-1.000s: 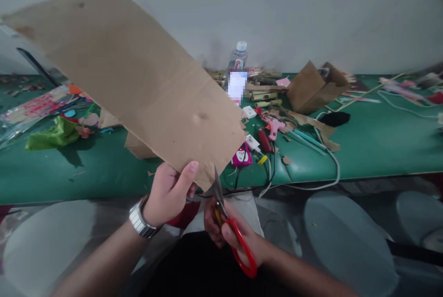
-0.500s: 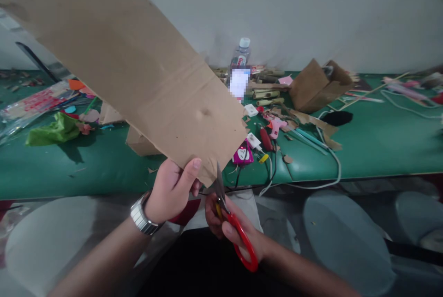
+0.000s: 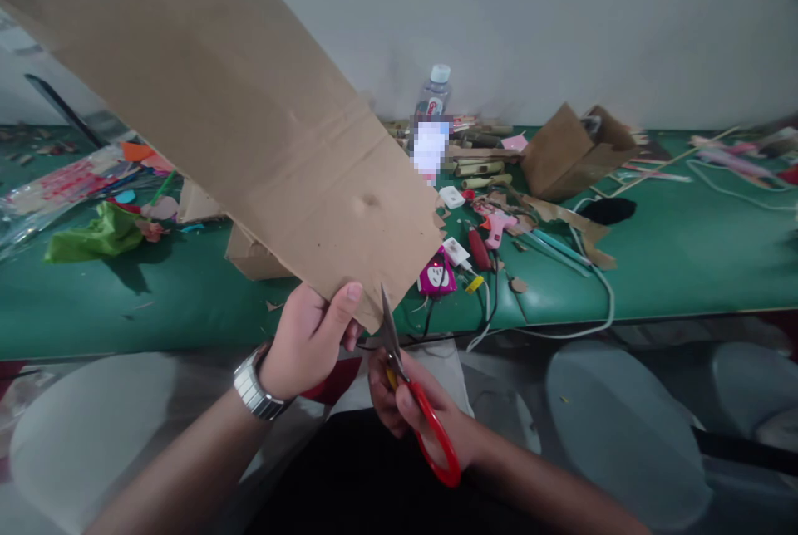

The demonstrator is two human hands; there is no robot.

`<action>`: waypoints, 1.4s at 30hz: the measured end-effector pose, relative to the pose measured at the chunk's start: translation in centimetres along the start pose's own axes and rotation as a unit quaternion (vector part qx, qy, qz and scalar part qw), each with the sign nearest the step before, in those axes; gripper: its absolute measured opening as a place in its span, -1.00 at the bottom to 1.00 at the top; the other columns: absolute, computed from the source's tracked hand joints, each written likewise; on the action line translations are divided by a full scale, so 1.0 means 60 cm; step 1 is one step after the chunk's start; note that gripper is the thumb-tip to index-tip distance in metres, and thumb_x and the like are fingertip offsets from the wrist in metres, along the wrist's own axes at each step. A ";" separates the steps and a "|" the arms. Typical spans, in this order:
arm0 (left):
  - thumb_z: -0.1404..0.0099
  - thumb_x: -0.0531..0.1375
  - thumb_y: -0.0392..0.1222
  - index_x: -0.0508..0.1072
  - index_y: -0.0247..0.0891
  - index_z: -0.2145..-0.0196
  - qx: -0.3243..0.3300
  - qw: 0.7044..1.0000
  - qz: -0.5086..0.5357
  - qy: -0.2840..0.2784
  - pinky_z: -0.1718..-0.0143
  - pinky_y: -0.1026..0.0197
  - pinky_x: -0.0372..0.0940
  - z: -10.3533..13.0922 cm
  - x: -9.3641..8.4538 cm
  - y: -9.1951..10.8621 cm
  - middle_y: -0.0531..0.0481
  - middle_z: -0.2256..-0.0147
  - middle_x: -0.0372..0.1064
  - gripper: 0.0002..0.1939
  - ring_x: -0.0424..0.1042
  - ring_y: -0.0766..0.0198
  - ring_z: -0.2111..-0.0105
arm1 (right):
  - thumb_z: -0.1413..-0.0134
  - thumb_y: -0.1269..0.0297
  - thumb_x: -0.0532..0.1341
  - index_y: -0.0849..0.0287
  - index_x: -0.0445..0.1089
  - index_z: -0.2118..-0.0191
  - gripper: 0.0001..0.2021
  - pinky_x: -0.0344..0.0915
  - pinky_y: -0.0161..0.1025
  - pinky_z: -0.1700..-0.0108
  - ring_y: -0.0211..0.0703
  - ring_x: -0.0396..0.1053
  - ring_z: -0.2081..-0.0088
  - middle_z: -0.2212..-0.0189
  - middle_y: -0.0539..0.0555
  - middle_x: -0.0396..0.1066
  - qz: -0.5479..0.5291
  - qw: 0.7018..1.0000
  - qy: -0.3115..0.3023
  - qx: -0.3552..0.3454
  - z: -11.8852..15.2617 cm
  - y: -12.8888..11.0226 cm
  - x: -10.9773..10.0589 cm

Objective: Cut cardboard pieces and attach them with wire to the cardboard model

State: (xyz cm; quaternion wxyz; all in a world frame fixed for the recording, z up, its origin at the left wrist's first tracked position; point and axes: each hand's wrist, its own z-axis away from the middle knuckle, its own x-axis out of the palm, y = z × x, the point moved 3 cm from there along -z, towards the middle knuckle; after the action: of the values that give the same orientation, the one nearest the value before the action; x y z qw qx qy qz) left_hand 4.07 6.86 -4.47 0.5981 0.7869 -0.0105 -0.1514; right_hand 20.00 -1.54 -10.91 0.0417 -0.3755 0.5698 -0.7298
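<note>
My left hand (image 3: 317, 340), with a metal watch on its wrist, pinches the near corner of a long brown cardboard sheet (image 3: 268, 128), thumb on top. The sheet slants up to the far left, above the table. My right hand (image 3: 417, 402) is wrapped round the red handles of a pair of scissors (image 3: 433, 431). One blade lies over the cardboard's near edge, just right of my left thumb; the other blade is mostly hidden beneath. A ragged cut shows along the sheet's right end.
On the green table (image 3: 673, 261) lie a pink glue gun (image 3: 499, 226), a purple power socket (image 3: 437, 273), cables, bamboo pieces (image 3: 480, 169) and a green bag (image 3: 96, 236). A bottle (image 3: 436, 90) and a cardboard box (image 3: 577, 153) stand behind. Grey stools (image 3: 623, 435) are below.
The scissors have shifted slightly left and up, with the blade farther over the cardboard's corner. The sheet has moved slightly up and left; my left hand keeps its hold.
</note>
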 end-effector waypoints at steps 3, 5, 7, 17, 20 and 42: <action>-0.60 0.07 0.00 0.38 -0.25 0.53 0.002 1.000 0.004 -0.002 0.68 0.40 0.16 -0.001 0.001 0.000 0.08 0.68 0.28 -0.47 0.30 0.44 0.71 | -0.33 -0.32 0.19 0.09 0.21 0.13 -0.49 -0.03 -0.36 0.50 -0.37 -0.08 0.50 0.41 -0.12 0.02 -0.008 1.000 0.001 -0.006 0.000 0.000 0.004; -0.60 0.08 0.00 0.38 -0.25 0.53 0.000 1.000 0.005 0.000 0.68 0.40 0.16 0.000 0.001 -0.002 0.08 0.68 0.28 -0.47 0.31 0.44 0.71 | -0.31 -0.33 0.19 0.09 0.19 0.14 -0.48 -0.03 -0.38 0.51 -0.37 -0.08 0.50 0.41 -0.12 0.01 -0.011 1.000 -0.003 -0.007 -0.001 0.001 0.005; -0.60 0.09 0.00 0.38 -0.25 0.53 -0.005 1.000 0.009 0.000 0.68 0.40 0.16 0.001 0.001 -0.005 0.08 0.68 0.28 -0.47 0.31 0.44 0.71 | -0.31 -0.34 0.20 0.09 0.18 0.14 -0.47 -0.02 -0.40 0.52 -0.38 -0.07 0.50 0.41 -0.13 0.01 -0.011 1.000 -0.008 -0.008 -0.002 0.002 0.005; -0.60 0.08 -0.02 0.37 -0.24 0.53 -0.004 1.000 0.006 -0.014 0.66 0.38 0.17 0.003 0.001 -0.009 0.08 0.68 0.29 -0.48 0.32 0.44 0.70 | -0.33 -0.36 0.13 0.07 0.19 0.11 -0.47 0.00 -0.34 0.48 -0.32 -0.05 0.47 0.37 -0.09 0.03 0.027 0.999 -0.012 -0.033 -0.003 0.002 0.003; -0.60 0.08 -0.02 0.37 -0.23 0.55 -0.001 1.000 -0.001 -0.013 0.66 0.37 0.18 0.003 0.002 -0.011 0.08 0.68 0.29 -0.47 0.31 0.43 0.70 | -0.35 -0.35 0.11 0.07 0.19 0.13 -0.49 0.02 -0.31 0.45 -0.29 0.00 0.44 0.36 -0.06 0.05 0.050 0.998 -0.003 -0.048 -0.003 -0.001 0.003; -0.61 0.06 -0.05 0.35 -0.21 0.57 0.036 0.999 -0.013 0.019 0.60 0.31 0.22 0.011 0.017 -0.008 0.08 0.67 0.30 -0.45 0.34 0.39 0.67 | -0.31 -0.39 0.10 0.04 0.19 0.08 -0.46 0.07 -0.32 0.49 -0.29 0.01 0.46 0.33 -0.05 0.07 0.020 0.998 0.025 -0.062 -0.012 0.021 0.009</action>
State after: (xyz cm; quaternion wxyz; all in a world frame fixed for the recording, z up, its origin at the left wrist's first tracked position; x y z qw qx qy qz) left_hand 4.81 6.19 -5.29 0.5672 0.8110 0.0056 -0.1434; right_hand 18.73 -1.69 -11.77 0.0187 -0.3471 0.6222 -0.7015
